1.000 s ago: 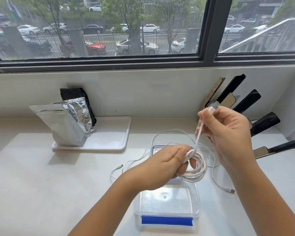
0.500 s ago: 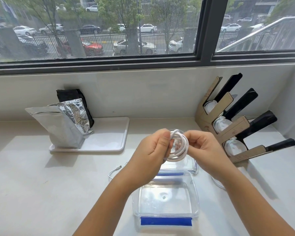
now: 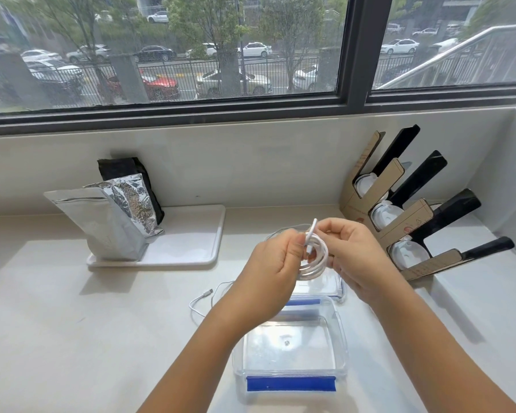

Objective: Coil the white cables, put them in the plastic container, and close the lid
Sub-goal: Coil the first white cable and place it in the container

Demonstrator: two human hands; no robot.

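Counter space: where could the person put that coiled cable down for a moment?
Widest bare patch: the counter left of the plastic container, below the white tray. Bare too right of the container. Crowded: the loose cable and cardboard rack.

A silver pouch (image 3: pixel 108 222) and black pouch (image 3: pixel 128 174) stand on a white tray (image 3: pixel 191 245), far left; a cardboard rack (image 3: pixel 399 216) leans far right.

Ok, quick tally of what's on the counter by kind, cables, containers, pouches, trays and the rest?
White cables: 2, coiled cable held by left hand and right hand, loose cable on the counter
Plastic container: 1
Container lid: 1
Foil pouches: 2, silver pouch, black pouch
White tray: 1
Cardboard rack: 1
Total: 8
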